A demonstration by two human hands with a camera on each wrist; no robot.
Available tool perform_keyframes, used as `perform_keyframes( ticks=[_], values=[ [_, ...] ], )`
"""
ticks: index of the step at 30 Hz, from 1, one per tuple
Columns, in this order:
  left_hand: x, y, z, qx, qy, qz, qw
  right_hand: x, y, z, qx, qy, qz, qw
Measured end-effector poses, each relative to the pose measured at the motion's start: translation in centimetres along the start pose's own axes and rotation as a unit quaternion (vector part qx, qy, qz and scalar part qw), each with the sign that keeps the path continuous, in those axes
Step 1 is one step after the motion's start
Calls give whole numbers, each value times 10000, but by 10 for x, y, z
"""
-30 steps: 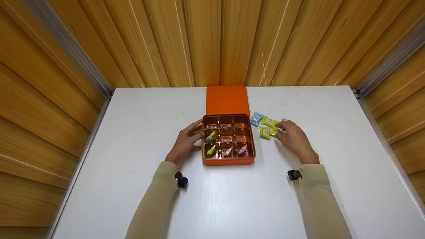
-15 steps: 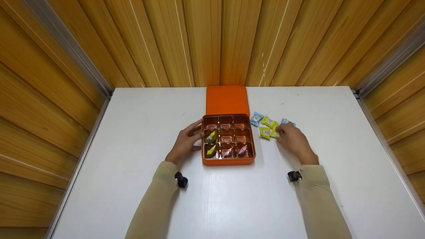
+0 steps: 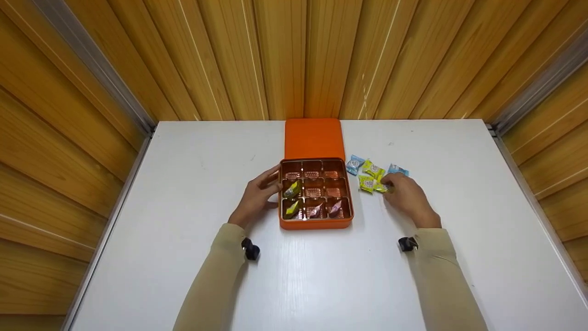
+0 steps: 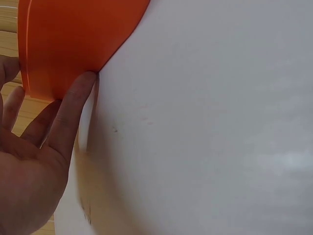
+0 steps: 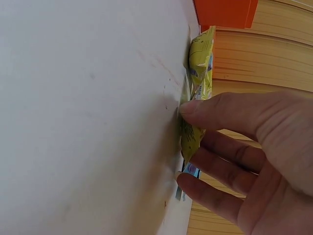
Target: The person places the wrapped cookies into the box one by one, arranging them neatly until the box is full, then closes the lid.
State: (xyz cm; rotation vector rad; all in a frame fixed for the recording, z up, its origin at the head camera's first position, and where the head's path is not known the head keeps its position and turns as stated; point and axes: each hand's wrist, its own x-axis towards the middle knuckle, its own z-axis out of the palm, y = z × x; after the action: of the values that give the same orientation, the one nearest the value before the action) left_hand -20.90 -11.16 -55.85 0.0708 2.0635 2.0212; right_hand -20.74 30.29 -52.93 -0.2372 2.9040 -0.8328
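Observation:
An orange tin box (image 3: 317,224) with a nine-compartment insert stands in the middle of the table. Yellow-wrapped candies (image 3: 292,189) lie in two compartments at its left, and pink-wrapped candies (image 3: 336,209) in two along the front row. My left hand (image 3: 258,195) rests against the box's left side, its fingers fairly straight, as the left wrist view shows against the orange wall (image 4: 63,54). To the box's right, my right hand (image 3: 409,197) pinches a yellow-wrapped candy (image 5: 191,139) at the table surface between thumb and fingers. The fingers partly hide it in the head view.
The orange lid (image 3: 314,139) lies directly behind the box. Beside the right hand are other yellow candies (image 3: 373,169) and two blue-wrapped ones, one near the lid (image 3: 354,164). Wood-patterned walls (image 3: 321,55) border the white table (image 3: 312,285) at the back and sides.
My right hand has shifted slightly down and back at the candies, uncovering the blue-wrapped candy behind it. The left hand and the box have stayed in place.

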Motion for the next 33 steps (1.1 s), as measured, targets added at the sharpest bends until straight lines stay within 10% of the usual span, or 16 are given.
perform_keyframes(
  ticks=[33],
  values=[
    [0, -1, -1, -75, -107, -16, 9999, -2, 0, -9, 170, 0, 123, 9998]
  ],
)
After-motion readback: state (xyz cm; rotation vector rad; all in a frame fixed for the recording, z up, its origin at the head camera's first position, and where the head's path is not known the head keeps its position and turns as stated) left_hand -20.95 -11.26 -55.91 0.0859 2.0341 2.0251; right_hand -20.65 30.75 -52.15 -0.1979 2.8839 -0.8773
